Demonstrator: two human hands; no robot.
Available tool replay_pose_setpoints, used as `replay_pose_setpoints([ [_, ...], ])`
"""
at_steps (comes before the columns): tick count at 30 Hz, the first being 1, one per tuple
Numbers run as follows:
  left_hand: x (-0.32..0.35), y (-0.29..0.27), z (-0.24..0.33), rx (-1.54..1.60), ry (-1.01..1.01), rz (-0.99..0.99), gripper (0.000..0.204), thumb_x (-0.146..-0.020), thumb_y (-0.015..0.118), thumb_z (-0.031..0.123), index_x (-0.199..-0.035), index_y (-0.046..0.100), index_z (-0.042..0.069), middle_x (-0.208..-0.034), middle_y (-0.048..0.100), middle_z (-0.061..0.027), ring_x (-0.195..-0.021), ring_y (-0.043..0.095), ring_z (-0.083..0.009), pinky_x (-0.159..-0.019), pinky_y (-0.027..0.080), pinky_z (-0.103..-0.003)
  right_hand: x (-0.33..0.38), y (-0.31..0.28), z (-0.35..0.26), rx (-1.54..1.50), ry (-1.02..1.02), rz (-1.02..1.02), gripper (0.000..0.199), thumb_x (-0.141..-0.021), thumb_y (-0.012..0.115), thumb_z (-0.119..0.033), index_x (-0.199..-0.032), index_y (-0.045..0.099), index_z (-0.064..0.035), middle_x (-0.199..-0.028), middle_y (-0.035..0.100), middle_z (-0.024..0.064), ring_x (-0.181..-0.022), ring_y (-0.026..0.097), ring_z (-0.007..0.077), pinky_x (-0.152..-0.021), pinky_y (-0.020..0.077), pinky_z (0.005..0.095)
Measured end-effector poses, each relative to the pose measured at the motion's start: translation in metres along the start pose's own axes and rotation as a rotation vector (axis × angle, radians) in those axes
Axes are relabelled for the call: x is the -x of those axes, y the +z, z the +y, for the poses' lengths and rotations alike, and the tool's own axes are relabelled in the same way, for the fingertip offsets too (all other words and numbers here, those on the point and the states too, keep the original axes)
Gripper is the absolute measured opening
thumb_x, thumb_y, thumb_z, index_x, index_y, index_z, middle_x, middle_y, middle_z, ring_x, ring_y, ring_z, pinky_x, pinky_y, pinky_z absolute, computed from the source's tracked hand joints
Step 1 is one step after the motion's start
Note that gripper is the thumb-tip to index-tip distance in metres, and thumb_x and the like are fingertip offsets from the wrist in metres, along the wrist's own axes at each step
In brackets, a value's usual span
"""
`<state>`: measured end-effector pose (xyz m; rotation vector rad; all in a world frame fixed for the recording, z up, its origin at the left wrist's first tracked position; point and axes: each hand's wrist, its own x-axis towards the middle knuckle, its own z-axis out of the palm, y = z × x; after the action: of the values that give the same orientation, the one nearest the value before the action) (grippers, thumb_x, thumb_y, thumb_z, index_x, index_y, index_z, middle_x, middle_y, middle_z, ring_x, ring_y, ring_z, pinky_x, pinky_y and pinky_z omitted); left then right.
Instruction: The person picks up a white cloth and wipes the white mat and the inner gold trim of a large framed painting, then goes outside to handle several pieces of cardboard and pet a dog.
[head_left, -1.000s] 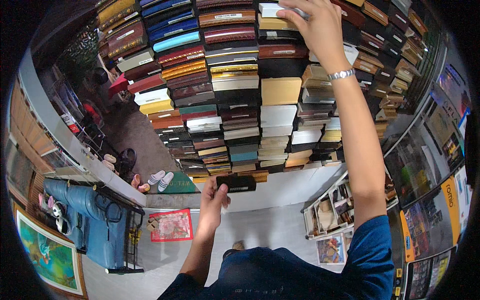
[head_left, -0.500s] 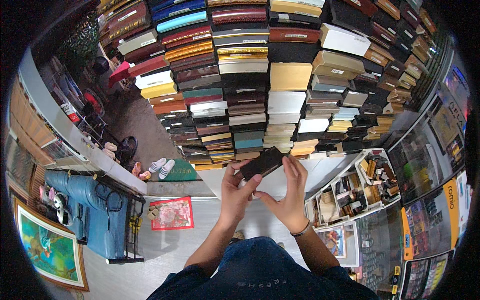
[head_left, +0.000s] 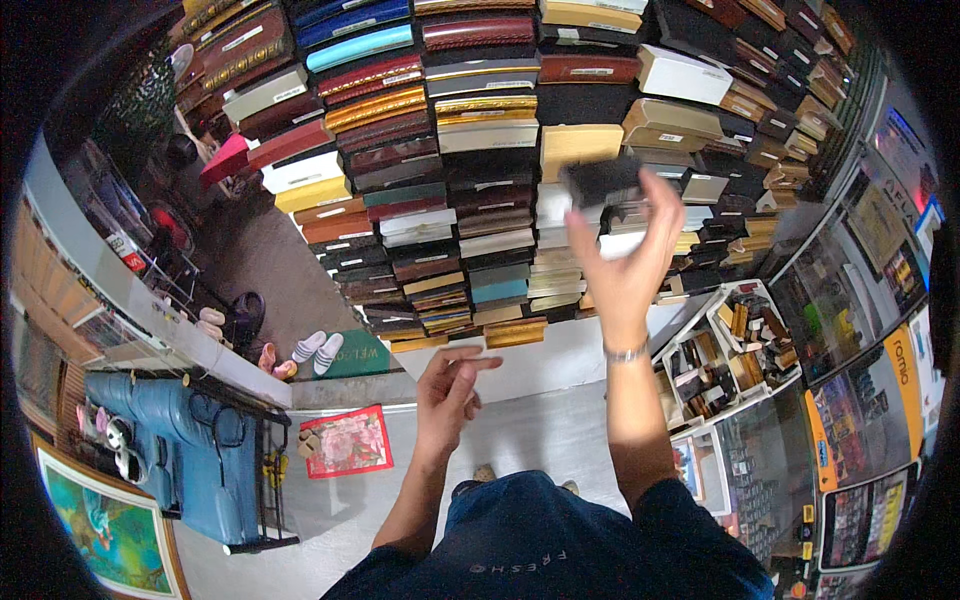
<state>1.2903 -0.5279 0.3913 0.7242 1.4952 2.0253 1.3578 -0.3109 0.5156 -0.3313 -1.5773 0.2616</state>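
My right hand point(head_left: 635, 255) is raised in front of a wall of picture-frame moulding samples point(head_left: 490, 193). Between its thumb and fingers it grips a black moulding sample point(head_left: 603, 185), blurred by motion. Behind that piece, pale and cream samples point(head_left: 580, 145) are partly covered. Whether the held piece touches the wall, I cannot tell. Lower and to the left, my left hand point(head_left: 450, 395) is apart from everything, its index finger stretched out and the others loosely bent, with nothing in it. A gold sample point(head_left: 515, 332) juts from the wall's bottom row just above it.
White bins point(head_left: 700, 375) of moulding offcuts stand at the right beside a glass display counter point(head_left: 765, 480). To the left are a blue folding bed point(head_left: 205, 455), a red floral mat point(head_left: 347, 442), striped slippers point(head_left: 318, 352) by a doorway, and a framed painting point(head_left: 105, 530).
The black sample has left my left hand and moved up and right toward the wall in my right hand. My left hand has dropped slightly down and left.
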Motion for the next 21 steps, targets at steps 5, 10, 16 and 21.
replay_pose_setpoints([
  [5,0.025,-0.052,-0.044,-0.147,-0.251,0.093,0.028,-0.095,0.059,0.032,-0.101,0.059,0.004,-0.096,0.072,-0.0104,-0.046,0.043,-0.0031,-0.043,0.037,-0.020,-0.045,0.041,0.007,0.119,0.016,0.189,0.078,-0.066,0.087,-0.032,-0.118,0.045,0.0072,-0.112,0.051,0.0203,-0.104,0.050,0.0306,-0.091,0.0409,0.0405],
  [10,0.066,-0.087,-0.076,-0.163,-0.414,0.208,0.031,-0.093,0.061,0.034,-0.099,0.059,0.004,-0.095,0.072,-0.0116,-0.044,0.043,-0.0046,-0.042,0.038,-0.021,-0.052,0.059,0.010,0.229,-0.033,0.236,0.075,-0.065,0.086,-0.036,-0.115,0.047,0.0053,-0.114,0.053,0.0208,-0.106,0.050,0.0340,-0.093,0.0377,0.0431],
  [16,0.071,-0.093,-0.092,-0.155,-0.433,0.276,0.030,-0.094,0.061,0.034,-0.100,0.059,0.004,-0.098,0.071,-0.0127,-0.044,0.043,-0.0057,-0.044,0.039,-0.021,-0.049,0.059,0.006,0.331,-0.028,0.219,0.071,-0.064,0.085,-0.037,-0.112,0.052,0.0013,-0.115,0.056,0.0174,-0.108,0.047,0.0344,-0.094,0.0337,0.0445],
  [21,0.064,-0.095,-0.095,-0.130,-0.380,0.309,0.029,-0.094,0.061,0.033,-0.100,0.059,0.004,-0.098,0.071,-0.0126,-0.046,0.044,-0.0056,-0.046,0.040,-0.021,-0.052,0.066,0.009,0.319,-0.041,0.203,0.071,-0.064,0.083,-0.037,-0.113,0.051,0.0024,-0.120,0.051,0.0224,-0.111,0.043,0.0366,-0.097,0.0307,0.0484],
])
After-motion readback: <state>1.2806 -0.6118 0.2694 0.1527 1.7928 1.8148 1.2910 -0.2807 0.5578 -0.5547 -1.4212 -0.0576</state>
